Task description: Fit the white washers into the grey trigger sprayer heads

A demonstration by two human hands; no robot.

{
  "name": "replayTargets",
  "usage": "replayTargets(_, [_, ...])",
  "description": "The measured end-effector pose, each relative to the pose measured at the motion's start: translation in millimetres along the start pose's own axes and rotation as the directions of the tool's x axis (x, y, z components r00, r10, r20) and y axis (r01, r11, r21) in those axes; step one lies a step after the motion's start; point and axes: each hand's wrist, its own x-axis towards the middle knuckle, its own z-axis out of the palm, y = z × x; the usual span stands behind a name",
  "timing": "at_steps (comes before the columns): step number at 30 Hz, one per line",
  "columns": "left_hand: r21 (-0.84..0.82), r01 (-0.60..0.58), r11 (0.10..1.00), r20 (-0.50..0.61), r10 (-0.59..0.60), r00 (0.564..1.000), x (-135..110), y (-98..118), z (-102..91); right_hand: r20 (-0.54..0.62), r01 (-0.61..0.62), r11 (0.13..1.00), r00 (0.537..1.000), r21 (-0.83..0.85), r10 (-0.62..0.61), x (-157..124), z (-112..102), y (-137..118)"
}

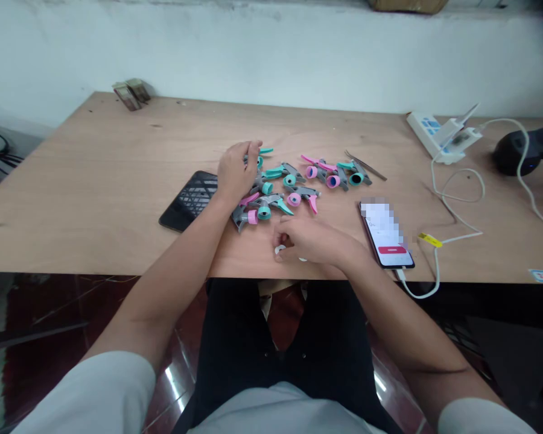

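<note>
The left hand (pixel 239 173) rests on a heap of grey plastic trigger-sprayer heads (pixel 294 172) with teal and pink parts, in the middle of the pale plywood worktop (pixel 117 175). Well apart from it, the right hand (pixel 310 238) closes over a small white plastic piece (pixel 279 249) near the front edge.

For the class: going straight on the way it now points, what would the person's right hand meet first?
A small white piece on the light wooden table, right at the fingertips of the right hand; whether they already touch it is unclear.
</note>
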Motion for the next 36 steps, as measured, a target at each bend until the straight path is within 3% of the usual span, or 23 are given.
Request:
replayTargets(4, [-0.017, -0.013, 1.0, -0.004, 0.013, 1.0, -1.8, 4.7, -0.2, 0.011, -0.017, 0.999, 1.0, 0.04, 0.016, -1.0, -0.9, 3.0])
replayTargets(7, [-0.028, -0.022, 0.999, 0.013, 0.022, 1.0, -2.6, 10.7, 0.6, -0.116, 0.054, 0.977, 0.993, 0.207, -0.031, 2.8, -16.5, 14.7])
replayTargets(9, [-0.027, -0.028, 0.999, 0.035, 0.028, 0.999, -2.9, 13.8, 2.1, -0.37, 0.115, 0.956, 0.929, 0.269, -0.008, 13.2, -34.1, 30.2])
replayTargets(11, [-0.025, -0.029, 0.999, 0.051, 0.03, 0.998, -3.3, 15.8, 3.7, -0.558, 0.04, 0.954, 0.818, 0.296, 0.139, 30.4, -51.3, 50.4])
replayTargets(13, [-0.028, -0.024, 0.999, 0.052, 0.025, 0.998, -3.6, 16.8, 4.5, -0.641, -0.101, 0.943, 0.71, 0.317, 0.292, 50.3, -62.2, 72.0])
replayTargets(15, [-0.034, -0.018, 0.999, 0.04, 0.019, 0.999, -4.1, 17.5, 4.4, -0.673, -0.232, 0.927, 0.638, 0.294, 0.373, 68.0, -64.4, 91.1])
replayTargets(18, [-0.041, -0.01, 0.999, 0.02, 0.011, 1.0, -4.8, 18.7, 3.3, -0.703, -0.335, 0.921, 0.605, 0.201, 0.373, 83.5, -56.9, 109.5])
replayTargets(22, [-0.042, 0.017, 0.999, 0.019, -0.016, 1.0, -5.8, 20.2, 3.7, -0.715, -0.404, 0.91, 0.609, 0.092, 0.343, 87.7, -47.1, 114.0])
replayTargets(26, [-0.044, 0.015, 0.999, 0.046, -0.013, 0.999, -6.6, 18.9, 4.6, -0.737, -0.385, 0.919, 0.599, 0.079, 0.314, 86.2, -45.0, 111.2])
replayTargets(31, [-0.022, -0.011, 1.0, 0.095, 0.013, 0.995, -7.5, 19.4, 3.8, -0.812, -0.344, 0.93, 0.501, 0.131, 0.299, 82.7, -47.9, 108.0])
replayTargets(34, [-0.002, -0.034, 0.999, 0.091, 0.034, 0.995, -8.6, 25.2, 2.9, -0.848, -0.206, 0.96, 0.457, 0.192, 0.268, 80.8, -49.5, 99.2])
replayTargets(36, [-0.009, -0.046, 0.999, 0.083, 0.047, 0.995, -9.6, 30.9, 1.7, -0.856, -0.057, 0.968, 0.456, 0.245, 0.243, 81.3, -47.7, 89.3])
